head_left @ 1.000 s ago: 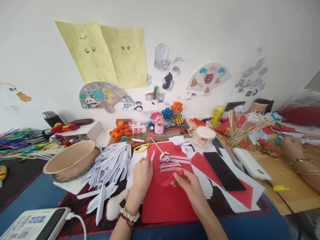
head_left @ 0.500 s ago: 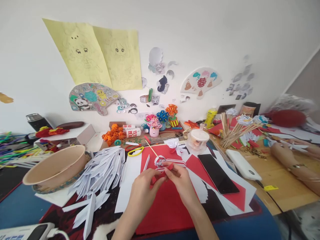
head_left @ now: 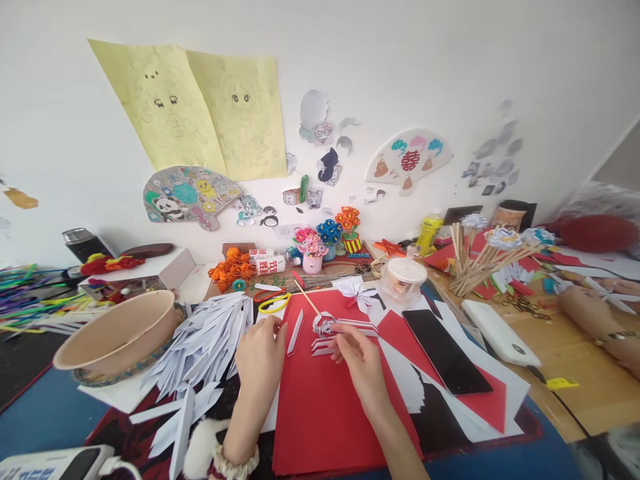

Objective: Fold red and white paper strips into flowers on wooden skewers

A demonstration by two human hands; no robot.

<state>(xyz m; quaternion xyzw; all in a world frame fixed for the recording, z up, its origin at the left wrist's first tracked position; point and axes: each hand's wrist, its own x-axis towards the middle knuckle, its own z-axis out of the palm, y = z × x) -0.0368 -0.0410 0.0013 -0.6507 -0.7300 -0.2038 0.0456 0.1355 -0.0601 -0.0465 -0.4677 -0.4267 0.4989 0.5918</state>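
Note:
My left hand (head_left: pixel 260 363) is above the left edge of the red paper (head_left: pixel 345 413), its fingers curled together with nothing visible in them. Just right of it lies a narrow folded paper strip (head_left: pixel 295 333). My right hand (head_left: pixel 361 363) is over the middle of the sheet, thumb and index finger apart. Beside its fingertips lie short red-and-white folded strips (head_left: pixel 323 345); longer striped strips (head_left: pixel 363 327) extend past its knuckles. Above them rests a rolled white paper flower (head_left: pixel 323 324) on a wooden stick (head_left: pixel 307 297). Its lower side is partly covered.
A pile of folded white papers (head_left: pixel 205 340) and a beige bowl (head_left: pixel 117 327) stand left. Yellow-handled scissors (head_left: pixel 274 303) lie behind. To the right are a phone (head_left: pixel 447 350), a lidded plastic cup (head_left: pixel 404 277) and a power bank (head_left: pixel 500 333). A co-worker's hand (head_left: pixel 583 310) works at far right.
My hands, together over a red folded piece earlier, are now apart. The left has moved left; the right stays near the flower. The red piece no longer shows between the fingers.

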